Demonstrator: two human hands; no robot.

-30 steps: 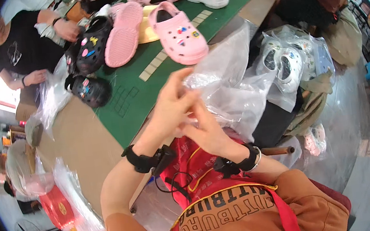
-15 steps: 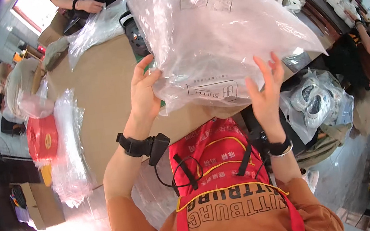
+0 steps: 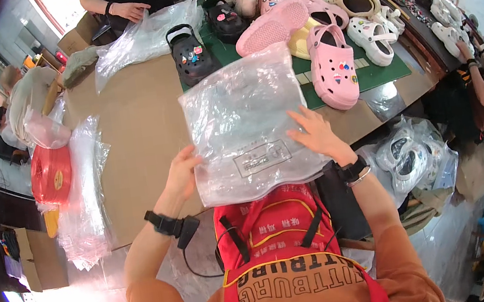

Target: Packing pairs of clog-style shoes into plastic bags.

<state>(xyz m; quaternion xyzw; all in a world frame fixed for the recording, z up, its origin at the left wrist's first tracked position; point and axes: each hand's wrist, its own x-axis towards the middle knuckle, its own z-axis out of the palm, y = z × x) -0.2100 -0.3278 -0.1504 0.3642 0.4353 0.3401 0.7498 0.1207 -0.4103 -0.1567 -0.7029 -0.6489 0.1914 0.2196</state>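
Observation:
A clear plastic bag (image 3: 242, 108) with a small printed box near its lower edge lies spread in front of me, its near edge overlapping my red apron (image 3: 269, 220). My left hand (image 3: 181, 174) pinches the bag's left edge between thumb and fingers. Over the bag's right side, my right hand (image 3: 318, 135) rests with its fingers spread. Just beyond the bag are a pink clog (image 3: 334, 71) with charms, a pink clog turned sole up (image 3: 271, 27) and a black clog (image 3: 190, 60).
More clogs, including a white one (image 3: 371, 39), crowd the green mat (image 3: 388, 74). Clear bags (image 3: 147, 35) lie far left, by another person's hand (image 3: 129, 10). Stacked bags (image 3: 80, 197) and a red roll (image 3: 51, 176) sit left. Bagged white clogs (image 3: 411, 156) are at right.
The bag has come down toward me from its raised, puffed position and now lies flatter, uncovering the clogs behind it. Both hands have lowered, and my right hand has moved left onto the bag.

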